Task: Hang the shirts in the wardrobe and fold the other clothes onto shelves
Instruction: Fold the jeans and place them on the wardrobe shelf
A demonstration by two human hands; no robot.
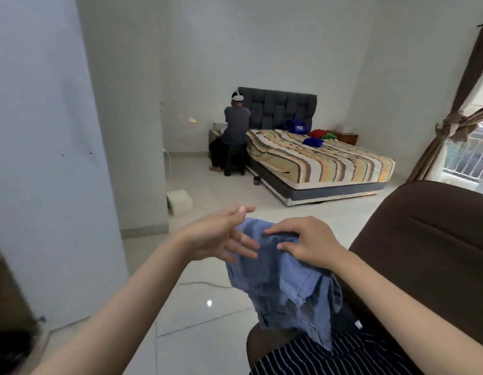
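Two hands at lower centre, right hand (308, 243) pinches blue shirt (286, 282), left hand (221, 235) spread, holding nothing, brown chair (429, 244) lower right, white tiled floor (207, 320), striped bed (324, 161) centre.

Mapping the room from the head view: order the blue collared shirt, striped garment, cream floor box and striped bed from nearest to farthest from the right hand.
1. Blue collared shirt, gripped by the right hand.
2. Dark striped garment, below.
3. Cream floor box, left.
4. Striped bed, far wall.

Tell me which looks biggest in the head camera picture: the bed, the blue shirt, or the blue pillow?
1. Bed, though far away.
2. Blue shirt, which is close to the camera, so its look may mislead.
3. Blue pillow, smallest, lying on the bed.
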